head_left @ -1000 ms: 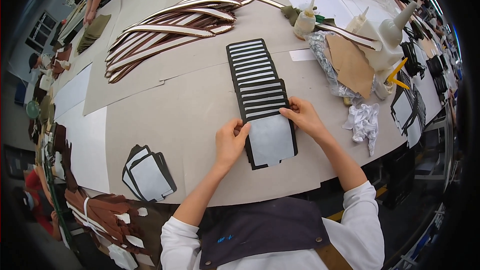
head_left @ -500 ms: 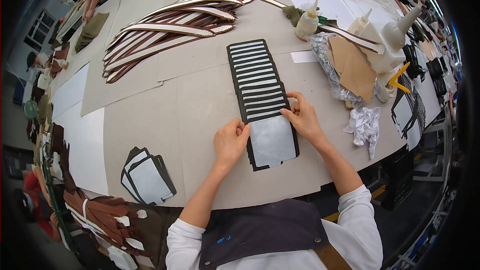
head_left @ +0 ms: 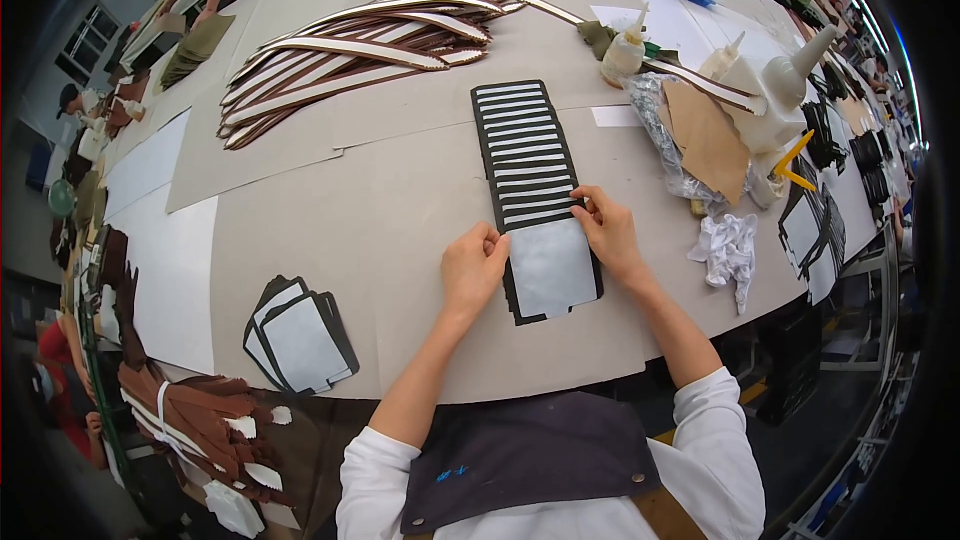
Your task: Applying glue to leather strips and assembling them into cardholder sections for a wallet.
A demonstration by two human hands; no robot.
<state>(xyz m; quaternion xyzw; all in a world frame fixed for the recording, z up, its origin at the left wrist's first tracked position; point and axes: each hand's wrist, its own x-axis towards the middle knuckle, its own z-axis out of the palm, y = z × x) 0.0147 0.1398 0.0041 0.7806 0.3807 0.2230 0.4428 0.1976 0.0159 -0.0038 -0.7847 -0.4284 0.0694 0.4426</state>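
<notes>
A row of overlapping flat panels [head_left: 528, 165], pale grey with black borders, runs away from me on the table, each leaving only a strip showing. The nearest panel [head_left: 552, 268] lies fully exposed, with a small notch on its near edge. My left hand [head_left: 473, 268] is closed at the row's left edge, thumb and forefinger at the upper corner of that panel. At the opposite edge, my right hand [head_left: 608, 230] pinches the panels' side between thumb and fingers. Exactly how many layers each hand grips is hidden.
A small pile of similar panels [head_left: 298, 335] lies at left. Brown-and-white strips [head_left: 360, 65] are heaped at the back. Glue bottles [head_left: 624, 55], brown paper [head_left: 705, 140] and a crumpled white cloth [head_left: 728, 255] occupy the right. Tied brown pieces [head_left: 195, 420] sit lower left.
The whole view has shifted slightly, so the table things appear a little higher or farther right. Both hands keep nearly the same places along the panel edges.
</notes>
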